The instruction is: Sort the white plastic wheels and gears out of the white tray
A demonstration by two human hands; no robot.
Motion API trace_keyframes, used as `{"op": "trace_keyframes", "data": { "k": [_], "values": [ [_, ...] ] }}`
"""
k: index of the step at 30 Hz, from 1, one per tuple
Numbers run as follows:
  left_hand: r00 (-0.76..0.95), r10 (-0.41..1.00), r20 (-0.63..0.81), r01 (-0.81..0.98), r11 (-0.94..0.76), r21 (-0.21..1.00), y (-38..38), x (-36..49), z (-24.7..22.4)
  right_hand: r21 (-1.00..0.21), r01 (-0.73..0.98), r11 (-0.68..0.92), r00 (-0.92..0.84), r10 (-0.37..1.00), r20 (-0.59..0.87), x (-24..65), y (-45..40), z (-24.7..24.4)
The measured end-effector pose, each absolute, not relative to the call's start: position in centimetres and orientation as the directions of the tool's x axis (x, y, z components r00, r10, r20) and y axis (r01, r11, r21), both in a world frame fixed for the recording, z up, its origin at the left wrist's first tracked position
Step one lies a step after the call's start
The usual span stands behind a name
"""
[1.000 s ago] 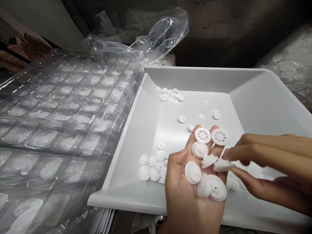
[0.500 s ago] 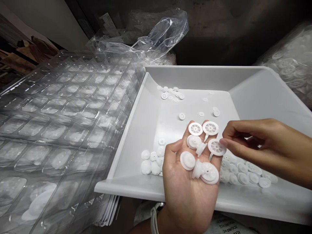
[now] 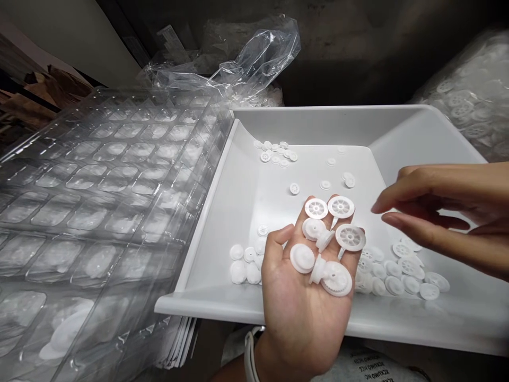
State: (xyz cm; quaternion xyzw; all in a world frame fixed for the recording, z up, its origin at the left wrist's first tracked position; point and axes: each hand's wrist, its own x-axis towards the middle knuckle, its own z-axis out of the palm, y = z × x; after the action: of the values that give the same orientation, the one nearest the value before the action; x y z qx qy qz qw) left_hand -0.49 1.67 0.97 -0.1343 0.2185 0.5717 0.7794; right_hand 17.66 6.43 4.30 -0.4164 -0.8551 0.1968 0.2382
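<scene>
Your left hand (image 3: 308,313) lies spread palm-up at lower centre with several round white plastic gears (image 3: 303,258) gathered on it, your empty right hand (image 3: 457,185) at right parts finger and thumb, and loose white gears (image 3: 394,285) lie ungathered in the pale-grey plastic bin (image 3: 214,309).

A dark, flat, wall-like surface (image 3: 358,58) spans the back, faintly smudged and brownish towards its middle. At the upper left, a smooth, pale grey panel (image 3: 59,26) slants down to meet a dark, narrow upright strip (image 3: 115,32). Below the panel, at the far left edge, sit crumpled brown sheets (image 3: 55,87), perhaps paper or cardboard. Cool, whitish light brightens the foreground; the rear lies in deep shadow.
</scene>
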Motion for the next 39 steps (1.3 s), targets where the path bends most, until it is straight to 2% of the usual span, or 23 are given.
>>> {"op": "trace_keyframes", "data": {
  "k": [4,14,18,20,22,27,34,39],
  "values": [
    [0.261,0.850,-0.458,-0.948,0.316,0.046,1.7,-0.6,1.1,-0.531,0.549,0.646,-0.666,0.721,0.189,17.4,6.7,4.3],
    [0.278,0.854,-0.440,-0.951,0.310,0.000,1.6,-0.5,0.9,-0.457,0.603,0.654,-0.624,0.744,0.240,17.5,6.4,5.0],
    [0.333,0.850,-0.407,-0.933,0.359,-0.014,1.8,-0.3,0.9,-0.321,0.577,0.751,-0.688,0.659,0.303,16.6,5.5,3.6],
    [0.386,0.846,-0.367,-0.916,0.397,-0.047,1.8,-0.2,1.0,-0.291,0.544,0.787,-0.721,0.616,0.318,16.1,5.2,2.9],
    [0.401,0.848,-0.346,-0.911,0.410,-0.050,1.8,-0.2,1.0,-0.353,0.532,0.770,-0.713,0.632,0.304,15.9,5.1,2.5],
    [0.367,0.881,-0.298,-0.924,0.382,-0.012,1.9,-0.2,1.0,-0.576,0.569,0.587,-0.540,0.795,0.277,15.8,5.9,2.3],
    [0.376,0.884,-0.278,-0.921,0.389,-0.009,1.7,-0.1,0.6,-0.532,0.628,0.568,-0.509,0.817,0.271,15.5,6.4,1.7],
    [0.377,0.890,-0.257,-0.919,0.394,0.014,1.7,-0.1,0.7,-0.598,0.604,0.526,-0.489,0.838,0.243,15.5,6.2,1.7]
  ]
}}
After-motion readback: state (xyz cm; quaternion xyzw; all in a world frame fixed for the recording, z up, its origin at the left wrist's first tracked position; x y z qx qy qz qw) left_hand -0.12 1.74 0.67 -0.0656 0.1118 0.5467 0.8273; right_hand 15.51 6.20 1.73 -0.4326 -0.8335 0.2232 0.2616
